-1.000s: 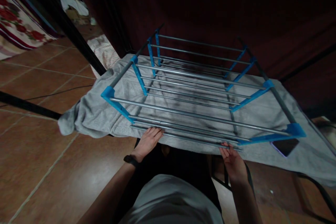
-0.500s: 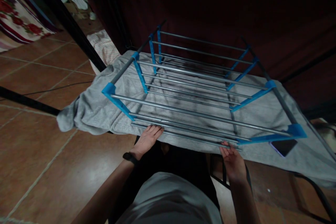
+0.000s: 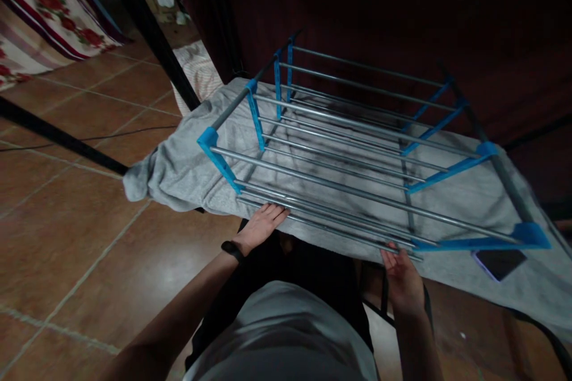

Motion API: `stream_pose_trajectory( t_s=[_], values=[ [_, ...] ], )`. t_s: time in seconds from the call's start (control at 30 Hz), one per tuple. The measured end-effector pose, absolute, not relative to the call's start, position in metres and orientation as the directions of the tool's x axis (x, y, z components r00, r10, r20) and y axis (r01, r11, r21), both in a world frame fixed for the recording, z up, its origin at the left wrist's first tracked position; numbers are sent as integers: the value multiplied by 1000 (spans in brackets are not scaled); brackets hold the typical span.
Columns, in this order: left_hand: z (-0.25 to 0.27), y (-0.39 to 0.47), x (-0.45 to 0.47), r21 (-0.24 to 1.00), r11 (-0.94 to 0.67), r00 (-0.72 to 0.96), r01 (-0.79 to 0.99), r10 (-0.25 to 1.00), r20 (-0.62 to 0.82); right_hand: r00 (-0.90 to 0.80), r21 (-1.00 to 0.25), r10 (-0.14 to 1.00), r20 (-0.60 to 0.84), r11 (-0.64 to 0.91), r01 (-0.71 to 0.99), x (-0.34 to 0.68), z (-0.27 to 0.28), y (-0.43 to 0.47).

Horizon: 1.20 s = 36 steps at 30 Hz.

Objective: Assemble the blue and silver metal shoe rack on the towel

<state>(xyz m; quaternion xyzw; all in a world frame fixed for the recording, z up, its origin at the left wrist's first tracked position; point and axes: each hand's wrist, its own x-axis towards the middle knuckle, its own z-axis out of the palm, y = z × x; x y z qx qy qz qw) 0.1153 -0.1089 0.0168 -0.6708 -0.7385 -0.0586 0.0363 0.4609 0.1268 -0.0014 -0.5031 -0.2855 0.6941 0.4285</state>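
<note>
A shoe rack frame (image 3: 357,193) of grey metal tubes and blue plastic brackets lies on a grey cloth (image 3: 179,181). Along its near side, close to the cloth's front edge, several thin metal rods (image 3: 335,231) lie side by side. My left hand (image 3: 263,226), a dark band on its wrist, has its fingers bent over the rods near their left part; the thumb is hidden. At the right end, the fingers of my right hand (image 3: 402,277) close around the nearest rod from below.
A phone (image 3: 499,264) lies on the cloth beside the rack's near right corner. Dark metal posts (image 3: 147,30) stand at the left, and a dark red curtain (image 3: 379,6) hangs behind. A thin cable (image 3: 111,136) crosses the tiled floor (image 3: 89,238).
The camera view has turned slightly left, so the rack and cloth appear farther right. Both hands keep their places at the rods, with little movement.
</note>
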Motion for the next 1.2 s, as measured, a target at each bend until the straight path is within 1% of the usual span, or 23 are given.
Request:
stream_pose_trajectory(
  t_s=[0.23,0.43,0.87,1.07,1.2],
  values=[
    [19,-108,116,-6,94,-92,996,988,127,-115,-859,902,-417,-432,-276,461,-3,124],
    [20,-107,117,-35,100,-95,994,987,131,-85,-857,907,-412,-417,-303,456,2,122],
    [18,-110,114,17,98,-99,995,981,169,-109,-873,923,-369,-385,-299,457,-2,121],
    [20,-112,111,37,92,-97,995,973,210,-94,-878,929,-357,-369,-305,453,2,118],
    [20,-117,106,58,121,-132,991,956,260,-95,-880,933,-348,-360,-309,452,5,116]
  ],
)
